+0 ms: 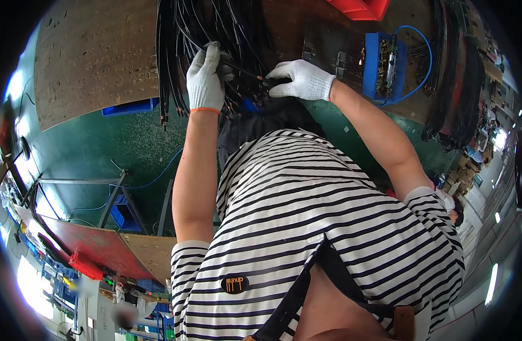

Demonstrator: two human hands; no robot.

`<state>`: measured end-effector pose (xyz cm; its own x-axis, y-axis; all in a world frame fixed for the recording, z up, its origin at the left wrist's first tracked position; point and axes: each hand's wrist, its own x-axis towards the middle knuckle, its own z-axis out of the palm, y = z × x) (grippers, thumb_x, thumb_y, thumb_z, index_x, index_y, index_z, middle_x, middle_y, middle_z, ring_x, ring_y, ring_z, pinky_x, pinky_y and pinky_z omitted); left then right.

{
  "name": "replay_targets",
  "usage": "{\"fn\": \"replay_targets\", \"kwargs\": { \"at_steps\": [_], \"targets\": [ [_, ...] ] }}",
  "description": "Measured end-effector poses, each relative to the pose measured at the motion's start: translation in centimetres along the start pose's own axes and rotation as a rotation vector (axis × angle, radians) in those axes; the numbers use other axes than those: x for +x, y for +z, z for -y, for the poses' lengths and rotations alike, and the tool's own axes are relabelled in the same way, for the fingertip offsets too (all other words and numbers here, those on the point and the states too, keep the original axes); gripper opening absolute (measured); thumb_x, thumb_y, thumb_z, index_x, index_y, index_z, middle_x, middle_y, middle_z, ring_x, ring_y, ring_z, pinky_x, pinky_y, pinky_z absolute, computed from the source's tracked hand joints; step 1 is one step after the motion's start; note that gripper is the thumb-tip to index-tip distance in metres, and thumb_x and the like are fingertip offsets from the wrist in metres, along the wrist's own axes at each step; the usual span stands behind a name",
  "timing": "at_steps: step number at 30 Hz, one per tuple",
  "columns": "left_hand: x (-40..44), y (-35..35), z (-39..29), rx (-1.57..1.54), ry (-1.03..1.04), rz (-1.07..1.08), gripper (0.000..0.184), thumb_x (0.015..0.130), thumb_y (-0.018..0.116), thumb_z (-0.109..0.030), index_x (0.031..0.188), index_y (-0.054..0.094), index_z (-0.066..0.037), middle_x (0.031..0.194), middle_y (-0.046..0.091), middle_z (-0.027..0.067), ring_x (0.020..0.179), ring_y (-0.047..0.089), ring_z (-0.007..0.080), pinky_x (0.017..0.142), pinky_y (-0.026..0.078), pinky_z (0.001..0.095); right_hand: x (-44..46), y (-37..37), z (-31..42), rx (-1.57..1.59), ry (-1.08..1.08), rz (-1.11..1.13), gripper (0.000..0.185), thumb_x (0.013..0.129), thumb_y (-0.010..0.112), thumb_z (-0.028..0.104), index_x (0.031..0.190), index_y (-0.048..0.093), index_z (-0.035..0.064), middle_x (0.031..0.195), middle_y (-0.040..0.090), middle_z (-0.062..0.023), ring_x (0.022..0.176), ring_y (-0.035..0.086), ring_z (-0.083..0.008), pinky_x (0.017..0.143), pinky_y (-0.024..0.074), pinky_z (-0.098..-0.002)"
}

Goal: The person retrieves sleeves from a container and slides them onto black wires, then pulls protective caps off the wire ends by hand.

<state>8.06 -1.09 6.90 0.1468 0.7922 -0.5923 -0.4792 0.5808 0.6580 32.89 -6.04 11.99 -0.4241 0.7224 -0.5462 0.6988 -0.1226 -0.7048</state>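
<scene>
Head view: gloved left hand (pixel 206 80), fingers closed on one black cable (pixel 245 70); gloved right hand (pixel 303 80), fingers parted beside cable's tip (pixel 260 77), contact unclear from here; cable bundle (pixel 167 57).

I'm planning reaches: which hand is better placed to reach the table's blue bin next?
Probably the right hand: it is nearer the bin; the left hand is farther off, at the cables.

cables (pixel 238 34) blk | gloves (pixel 306 80) wht | shirt (pixel 306 193) wht w/ dk strps | bin (pixel 366 8) red

Striped shirt (pixel 306 199), dark collar (pixel 341 275), white-gloved hands (pixel 206 79)
</scene>
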Motion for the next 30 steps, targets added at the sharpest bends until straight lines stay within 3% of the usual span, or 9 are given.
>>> {"fn": "replay_targets", "kwargs": {
  "at_steps": [10,14,16,19,22,24,26,28,30],
  "targets": [
    [-0.2,1.4,-0.2,0.212,-0.114,0.059,0.026,0.104,0.071,-0.03,0.11,0.073,-0.004,0.089,0.072,0.0027,0.066,0.062,0.0096,0.058,0.053,0.0256,1.7,0.3,1.7,0.055,0.067,0.137,0.048,0.09,0.076,0.042,0.12,0.078,0.0044,0.116,0.077,-0.0194,0.105,0.074,-0.0336,0.094,0.0547,-0.0391],
    [0.7,1.0,1.8,0.404,-0.195,0.123,0.033,0.103,0.071,-0.033,0.11,0.076,-0.001,0.085,0.072,0.0018,0.065,0.06,0.0089,0.058,0.045,0.024,4.8,2.6,0.8,0.366,0.125,0.033,0.042,0.095,0.075,0.032,0.125,0.076,0.0021,0.1,0.079,-0.0073,0.083,0.069,-0.0146,0.081,0.0549,-0.0318],
    [0.7,0.5,2.6,0.461,-0.147,0.096,0.041,0.104,0.07,-0.036,0.123,0.073,0.0,0.105,0.073,0.0045,0.091,0.066,0.0121,0.082,0.052,0.0261,5.5,2.2,3.0,0.432,0.27,0.059,0.047,0.094,0.077,0.033,0.126,0.076,-0.0012,0.109,0.079,-0.0141,0.099,0.071,-0.0182,0.093,0.054,-0.0346],
    [-0.3,-0.5,3.3,0.362,-0.049,-0.077,0.057,0.104,0.067,-0.045,0.139,0.065,0.0,0.12,0.071,0.0078,0.102,0.066,0.0152,0.089,0.053,0.0279,7.3,2.6,4.0,0.446,0.411,0.084,0.044,0.093,0.079,0.028,0.127,0.075,-0.0002,0.11,0.078,-0.0121,0.101,0.069,-0.0165,0.089,0.0541,-0.0324],
    [-1.1,-2.5,4.3,0.389,-0.055,-0.106,0.066,0.104,0.063,-0.052,0.146,0.059,-0.001,0.125,0.069,0.0098,0.105,0.065,0.0163,0.089,0.053,0.0286,10.2,5.4,0.0,0.469,0.197,-0.001,0.046,0.093,0.079,0.025,0.13,0.072,-0.0011,0.113,0.078,-0.0114,0.099,0.069,-0.0166,0.088,0.0541,-0.0327],
    [-2.4,-3.2,4.7,0.403,-0.078,0.015,0.063,0.103,0.069,-0.042,0.144,0.057,0.004,0.122,0.068,0.0099,0.104,0.066,0.0156,0.086,0.056,0.0314,12.6,6.8,-3.1,0.488,0.057,-0.041,0.051,0.094,0.079,0.027,0.134,0.068,-0.0033,0.124,0.075,-0.0159,0.114,0.069,-0.0212,0.096,0.0539,-0.0332],
    [-4.6,-3.0,3.1,0.048,-0.317,0.192,0.054,0.102,0.073,-0.028,0.142,0.057,0.005,0.126,0.068,0.0102,0.107,0.068,0.014,0.083,0.057,0.0302,12.1,4.6,1.5,0.435,0.22,0.004,0.046,0.095,0.076,0.023,0.133,0.069,-0.0024,0.122,0.074,-0.0125,0.114,0.067,-0.0187,0.1,0.0513,-0.032],
    [-4.9,-3.0,2.8,0.128,-0.269,0.193,0.047,0.099,0.074,-0.015,0.14,0.06,0.004,0.121,0.071,0.0091,0.098,0.07,0.0129,0.079,0.058,0.0275,12.0,3.2,4.4,0.476,0.324,-0.043,0.056,0.093,0.078,0.034,0.135,0.067,-0.0009,0.12,0.074,-0.0105,0.091,0.067,-0.0149,0.069,0.0538,-0.0304],
    [-4.9,-3.4,2.5,0.234,-0.287,0.208,0.044,0.098,0.074,-0.012,0.137,0.062,0.005,0.115,0.073,0.0078,0.091,0.071,0.0126,0.077,0.058,0.0267,13.7,3.4,3.5,0.418,0.279,-0.13,0.057,0.092,0.079,0.034,0.136,0.067,-0.0003,0.119,0.073,-0.0092,0.082,0.064,-0.0125,0.059,0.0503,-0.0305]
  ]
}}
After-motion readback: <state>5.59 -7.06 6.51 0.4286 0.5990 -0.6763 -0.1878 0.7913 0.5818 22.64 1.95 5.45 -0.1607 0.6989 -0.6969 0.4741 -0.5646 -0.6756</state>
